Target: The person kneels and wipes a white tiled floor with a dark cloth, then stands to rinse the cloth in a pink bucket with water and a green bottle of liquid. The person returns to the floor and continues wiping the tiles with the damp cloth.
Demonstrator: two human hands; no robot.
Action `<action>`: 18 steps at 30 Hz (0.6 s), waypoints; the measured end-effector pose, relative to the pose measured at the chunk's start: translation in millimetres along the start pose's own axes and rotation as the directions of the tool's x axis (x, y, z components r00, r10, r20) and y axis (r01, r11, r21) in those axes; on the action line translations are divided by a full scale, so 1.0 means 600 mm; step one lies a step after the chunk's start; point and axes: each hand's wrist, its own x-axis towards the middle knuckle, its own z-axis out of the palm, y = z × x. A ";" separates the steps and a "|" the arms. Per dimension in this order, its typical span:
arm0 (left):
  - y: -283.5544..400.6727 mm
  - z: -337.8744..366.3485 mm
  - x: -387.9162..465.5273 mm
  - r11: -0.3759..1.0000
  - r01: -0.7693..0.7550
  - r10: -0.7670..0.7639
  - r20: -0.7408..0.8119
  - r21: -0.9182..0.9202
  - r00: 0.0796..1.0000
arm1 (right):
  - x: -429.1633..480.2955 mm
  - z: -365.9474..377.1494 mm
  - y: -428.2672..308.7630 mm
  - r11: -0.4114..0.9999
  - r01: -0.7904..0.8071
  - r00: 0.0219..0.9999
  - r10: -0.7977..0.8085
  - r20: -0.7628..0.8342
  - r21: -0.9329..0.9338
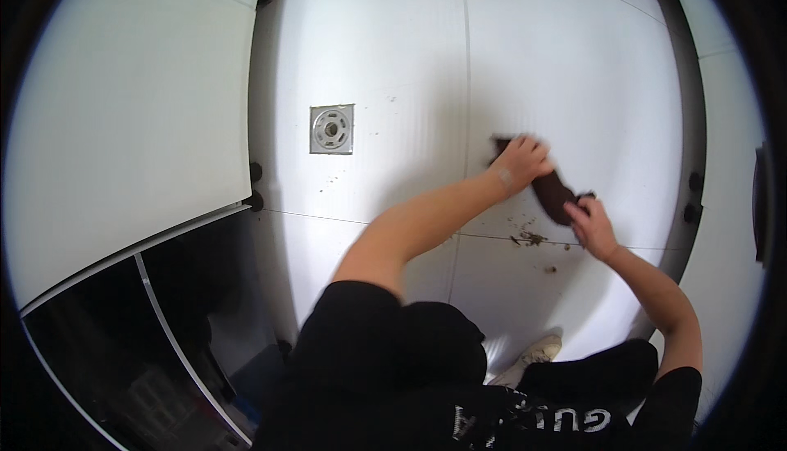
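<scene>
A dark brown cloth stretches between my two hands, a little above the white tiled floor. My left hand grips its upper end, and a bit of it sticks out past the fingers. The lower end is pinched in my right hand, beside a small dark piece whose nature I cannot tell. Brown crumbs and debris lie on the floor just below the cloth, along a tile joint. Motion blurs the cloth and the fingers somewhat.
A square metal floor drain is set in the tiles to the left, with small scattered specks around it. Pale cabinets on dark feet line both sides. A dark glass-fronted unit stands at lower left. My shoe rests on the floor near the debris.
</scene>
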 end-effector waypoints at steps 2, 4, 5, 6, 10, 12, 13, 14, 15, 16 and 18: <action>-0.082 -0.011 0.087 0.977 0.079 -0.103 0.116 0.197 0.988 | 0.094 0.012 0.008 0.975 -0.219 0.975 0.218 -0.038 -0.040; -0.191 -0.036 0.125 0.922 0.270 -0.333 0.212 0.277 0.919 | 0.214 0.034 0.011 0.911 -0.409 0.909 0.402 -0.106 -0.054; -0.257 -0.052 0.115 0.894 0.349 -0.421 0.255 0.282 0.870 | 0.278 0.049 0.007 0.885 -0.465 0.879 0.459 -0.133 -0.023; -0.314 -0.065 0.074 0.867 0.387 -0.451 0.164 0.313 0.877 | 0.339 0.061 0.001 0.893 -0.450 0.878 0.445 -0.177 0.017; -0.406 -0.097 -0.162 0.807 0.531 -0.555 0.024 0.257 0.832 | 0.483 0.135 -0.077 0.946 -0.304 0.946 0.285 -0.155 -0.116; -0.334 -0.099 -0.265 0.739 0.601 -0.621 -0.038 0.305 0.783 | 0.466 0.147 -0.112 0.990 -0.089 0.992 0.078 -0.098 -0.105; -0.269 -0.098 -0.304 0.711 0.620 -0.653 -0.015 0.332 0.757 | 0.436 0.146 -0.126 0.995 -0.026 0.998 0.021 -0.052 -0.100; -0.195 -0.097 -0.335 0.707 0.636 -0.673 0.017 0.309 0.740 | 0.398 0.136 -0.133 0.997 0.057 0.997 -0.059 -0.044 -0.042; -0.121 -0.097 -0.357 0.723 0.617 -0.647 -0.008 0.311 0.762 | 0.355 0.124 -0.138 0.994 0.101 0.995 -0.101 0.019 -0.027; -0.054 -0.092 -0.366 0.739 0.567 -0.630 0.075 0.364 0.773 | 0.309 0.112 -0.142 0.990 0.136 0.989 -0.134 0.058 -0.040; 0.024 -0.082 -0.360 0.786 0.577 -0.592 0.003 0.220 0.806 | 0.227 0.090 -0.147 0.988 0.150 0.983 -0.146 0.112 -0.029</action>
